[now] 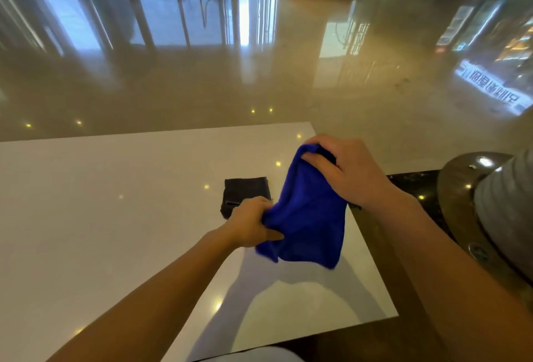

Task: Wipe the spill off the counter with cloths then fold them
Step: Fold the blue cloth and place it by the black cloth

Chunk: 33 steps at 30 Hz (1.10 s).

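I hold the blue cloth (308, 217) up above the white counter (115, 217), near its right edge. My left hand (251, 224) is closed on its near-left edge, and my right hand (343, 172) pinches its far top corner. A dark cloth (245, 191) already lies folded flat on the counter just beyond my left hand. I see no spill, so I judge wiping done; only the blue cloth needs folding.

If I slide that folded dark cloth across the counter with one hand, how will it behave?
The dark cloth lies as a flat folded square, so it probably slides as one piece, though the top layer may shift. The white counter looks glossy, so little drag is likely. The blue cloth droops between both hands, which hints the dark one would flop if lifted.
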### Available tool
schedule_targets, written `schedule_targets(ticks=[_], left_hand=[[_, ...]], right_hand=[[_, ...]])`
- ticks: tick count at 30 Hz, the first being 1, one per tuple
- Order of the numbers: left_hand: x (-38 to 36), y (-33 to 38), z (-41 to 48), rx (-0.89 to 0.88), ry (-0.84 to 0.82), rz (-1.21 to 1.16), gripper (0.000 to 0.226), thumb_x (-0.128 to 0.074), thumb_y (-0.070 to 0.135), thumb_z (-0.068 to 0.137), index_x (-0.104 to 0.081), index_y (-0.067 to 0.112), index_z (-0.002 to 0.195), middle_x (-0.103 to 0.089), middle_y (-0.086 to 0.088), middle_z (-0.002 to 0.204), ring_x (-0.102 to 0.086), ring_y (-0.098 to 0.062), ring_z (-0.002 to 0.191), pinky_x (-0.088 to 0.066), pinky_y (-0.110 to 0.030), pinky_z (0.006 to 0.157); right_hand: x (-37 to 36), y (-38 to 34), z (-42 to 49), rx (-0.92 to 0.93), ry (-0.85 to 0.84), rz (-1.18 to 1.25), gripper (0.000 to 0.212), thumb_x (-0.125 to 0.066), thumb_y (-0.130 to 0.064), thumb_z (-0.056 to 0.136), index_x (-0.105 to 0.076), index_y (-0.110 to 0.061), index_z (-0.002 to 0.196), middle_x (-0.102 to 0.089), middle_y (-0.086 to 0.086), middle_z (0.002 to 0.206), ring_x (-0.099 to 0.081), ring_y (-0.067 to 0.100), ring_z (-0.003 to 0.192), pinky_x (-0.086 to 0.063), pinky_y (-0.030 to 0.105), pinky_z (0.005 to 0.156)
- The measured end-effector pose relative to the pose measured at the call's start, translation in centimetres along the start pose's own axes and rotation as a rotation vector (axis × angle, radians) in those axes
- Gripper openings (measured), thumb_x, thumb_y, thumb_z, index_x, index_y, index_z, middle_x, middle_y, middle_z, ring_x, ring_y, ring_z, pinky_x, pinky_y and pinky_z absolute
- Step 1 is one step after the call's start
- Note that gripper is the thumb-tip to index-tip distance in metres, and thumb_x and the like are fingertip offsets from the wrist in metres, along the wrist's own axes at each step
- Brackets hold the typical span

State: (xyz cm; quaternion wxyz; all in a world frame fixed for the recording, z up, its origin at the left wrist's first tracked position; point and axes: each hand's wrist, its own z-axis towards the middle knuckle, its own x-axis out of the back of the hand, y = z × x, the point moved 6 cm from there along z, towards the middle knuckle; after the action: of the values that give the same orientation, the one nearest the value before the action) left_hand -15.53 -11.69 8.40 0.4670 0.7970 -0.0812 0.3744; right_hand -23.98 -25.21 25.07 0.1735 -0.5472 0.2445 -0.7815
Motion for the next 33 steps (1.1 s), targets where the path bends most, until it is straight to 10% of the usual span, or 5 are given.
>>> schedule_targets(ticks=[8,15,23,30,33], left_hand=[[-1.1,-2.7,-1.3,0.016,-0.019,-0.557,0.021,-0.078,0.016,0.081,-0.069,0.033,0.072,-0.068,0.008,0.07,-0.063,-0.008,0.066,-0.052,-0.019,0.062],[1.2,-6.9,-3.4,0.358,0.106,-1.415,0.053,-0.079,0.021,0.075,-0.063,0.008,0.123,-0.075,-0.013,0.108,-0.073,-0.027,0.088,-0.061,-0.036,0.068],[6.5,-0.7,-3.8,0.38,0.33,-0.677,0.024,-0.065,0.011,0.087,-0.065,0.004,0.11,-0.072,-0.023,0.102,-0.072,-0.035,0.088,-0.063,-0.04,0.071],[6.0,3.8,-5.3,0.247,-0.145,-0.931,0.037,-0.048,0.002,0.082,-0.061,-0.008,0.115,-0.069,-0.026,0.111,-0.069,-0.041,0.107,-0.055,-0.052,0.098],[8.2,1.3,-5.5,0.252,0.121,-0.826,0.028,-0.067,0.009,0.081,-0.073,0.003,0.108,-0.074,-0.019,0.113,-0.075,-0.032,0.097,-0.063,-0.043,0.083]], right_hand=[[3.5,-1.2,-1.9,0.093,0.236,0.02,0.016,-0.052,-0.025,0.099,-0.066,-0.018,0.103,-0.06,-0.023,0.08,-0.058,-0.01,0.08,-0.04,0.002,0.066],[1.0,8.6,-0.7,-0.457,0.156,-0.085,0.024,-0.04,-0.032,0.106,-0.055,-0.015,0.1,-0.057,-0.006,0.08,-0.048,0.002,0.068,-0.035,0.019,0.059],[-9.7,6.2,-0.8,-0.47,-0.01,0.092,0.025,-0.04,-0.035,0.106,-0.057,-0.017,0.104,-0.062,0.001,0.08,-0.06,0.02,0.07,-0.044,0.025,0.056],[-13.4,2.4,-1.8,-0.638,-0.124,0.677,0.04,-0.06,-0.062,0.087,-0.064,-0.028,0.108,-0.075,-0.005,0.097,-0.071,0.014,0.087,-0.056,0.029,0.073],[-12.8,3.4,-2.3,-0.7,-0.124,0.931,0.025,-0.07,-0.036,0.09,-0.071,-0.021,0.109,-0.079,0.004,0.1,-0.074,0.024,0.095,-0.061,0.038,0.079]])
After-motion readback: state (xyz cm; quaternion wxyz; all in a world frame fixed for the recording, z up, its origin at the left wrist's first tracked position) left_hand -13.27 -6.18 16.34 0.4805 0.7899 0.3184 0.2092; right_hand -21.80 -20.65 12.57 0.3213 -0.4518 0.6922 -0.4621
